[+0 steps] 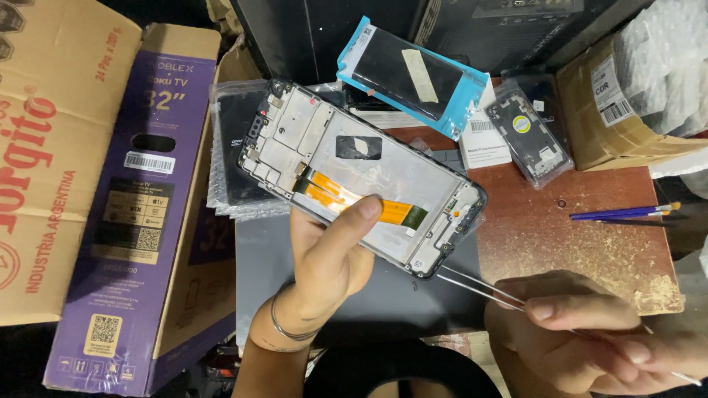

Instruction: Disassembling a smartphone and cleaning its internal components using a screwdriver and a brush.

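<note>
A phone frame [361, 177] is gripped by the left hand [324, 265], thumb on its orange flex cable [354, 199]. Tweezers [479, 287] are pinched in the right hand [590, 332]. The cable could be torn if snagged.

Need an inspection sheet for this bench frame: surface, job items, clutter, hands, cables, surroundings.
Surface: worn reddish table, dark mat in front.
Job's things: opened phone frame with orange flex cable; metal tweezers.
Clutter: blue-edged screen part, bagged phone part, brushes.
Grippers: left hand holds the phone frame, thumb on the flex; right hand grips the tweezers.
Cables: nothing seen besides the flex.
Surroundings: purple TV box, cardboard boxes.
</note>
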